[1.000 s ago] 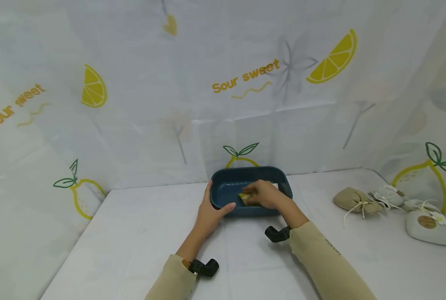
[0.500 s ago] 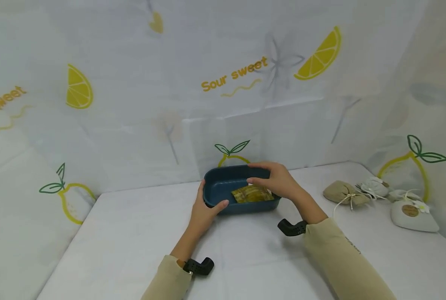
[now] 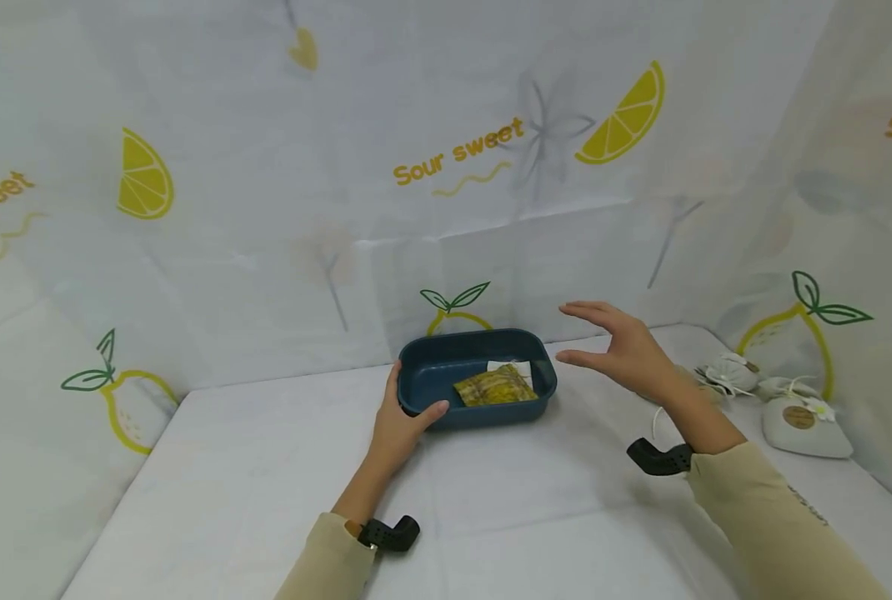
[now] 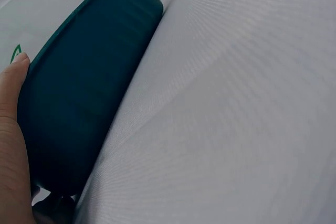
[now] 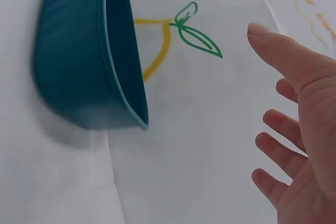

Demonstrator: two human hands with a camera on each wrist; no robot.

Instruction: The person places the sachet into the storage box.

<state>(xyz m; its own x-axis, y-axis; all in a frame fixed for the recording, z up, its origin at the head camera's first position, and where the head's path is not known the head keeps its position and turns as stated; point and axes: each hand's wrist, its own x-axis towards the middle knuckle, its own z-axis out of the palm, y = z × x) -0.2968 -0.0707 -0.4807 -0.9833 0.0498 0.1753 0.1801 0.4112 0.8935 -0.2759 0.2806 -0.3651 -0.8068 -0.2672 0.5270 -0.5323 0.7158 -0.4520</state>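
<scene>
My left hand [image 3: 397, 429] grips the bin [image 3: 476, 418] at its left end, thumb over the near rim, likely to steady it on the surface [image 3: 251, 483]. My right hand [image 3: 626, 354] hangs apart from the right end, fingers spread, holding nothing. Inside the bin, toward the right, a yellow-green packet [image 3: 494, 388] partly hides a white thing [image 3: 523, 369]; no brand is legible. Well right sit pouches [image 3: 802, 429], one bearing a label [image 3: 799, 417] too small to read. Behind, the cloth [image 3: 266, 167] reads "Sour sweet".

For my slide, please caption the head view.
Left hand holds a blue tub with a yellow-green packet inside; right hand hovers apart.
</scene>
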